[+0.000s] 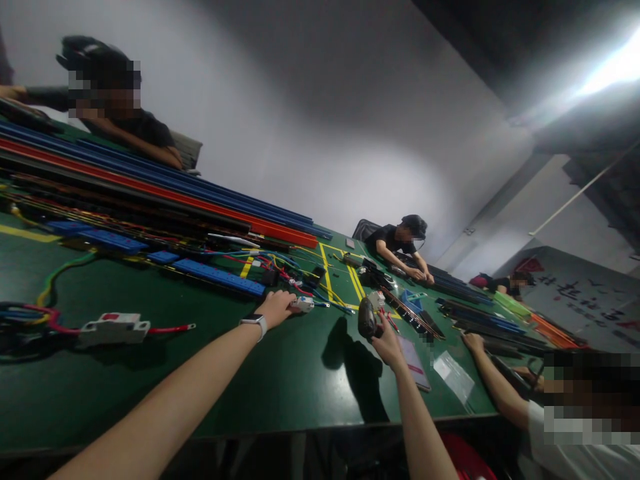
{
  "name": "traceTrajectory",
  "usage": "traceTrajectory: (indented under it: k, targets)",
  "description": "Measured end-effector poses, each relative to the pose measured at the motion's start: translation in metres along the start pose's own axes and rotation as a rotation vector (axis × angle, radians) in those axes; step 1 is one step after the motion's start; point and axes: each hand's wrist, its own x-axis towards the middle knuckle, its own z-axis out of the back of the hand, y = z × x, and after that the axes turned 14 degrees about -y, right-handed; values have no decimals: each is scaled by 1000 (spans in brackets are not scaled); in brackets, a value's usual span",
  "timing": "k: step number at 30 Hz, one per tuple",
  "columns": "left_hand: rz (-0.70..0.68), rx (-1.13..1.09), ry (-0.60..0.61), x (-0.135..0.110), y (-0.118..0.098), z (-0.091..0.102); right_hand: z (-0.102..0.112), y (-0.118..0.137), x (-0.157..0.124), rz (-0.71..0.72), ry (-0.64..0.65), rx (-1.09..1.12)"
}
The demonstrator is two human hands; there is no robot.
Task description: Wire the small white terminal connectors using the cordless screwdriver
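Observation:
My left hand (279,309), with a watch on its wrist, is closed on a small white circuit breaker (304,305) lying at the table's middle. Wires with metal lugs lie just beyond it. Held up over the green table (300,373), a dark cordless screwdriver (367,317) is in the grip of my right hand (387,341); its shadow falls to the left. Behind the tool stands another white breaker (376,299) with red wires. A third white breaker (115,329), with a red lugged wire, lies at the left. Blue power strips (215,276) run up to my left hand.
Long blue and red rails (280,230) stretch along the table's far side. Loose coloured wires (280,267) lie in front of them. Right of my right hand are a flat pad (415,363) and a clear plastic bag (454,372). Several co-workers sit around the table, one close at right.

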Motion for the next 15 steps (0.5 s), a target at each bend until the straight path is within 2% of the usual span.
traceTrajectory:
  k: [4,9,11,15]
  targets:
    - [32,10,17,8,3,-3,-12,47,-26,-238,-127,583]
    - [47,-2,-1,9,6,-7,-35,98,-69,-292,-34,739]
    - [38,-1,-24,8,7,-7,-43,112,-88,-357,-6,813]
    - [22,14,-44,6,6,-7,-55,132,-119,-379,45,774]
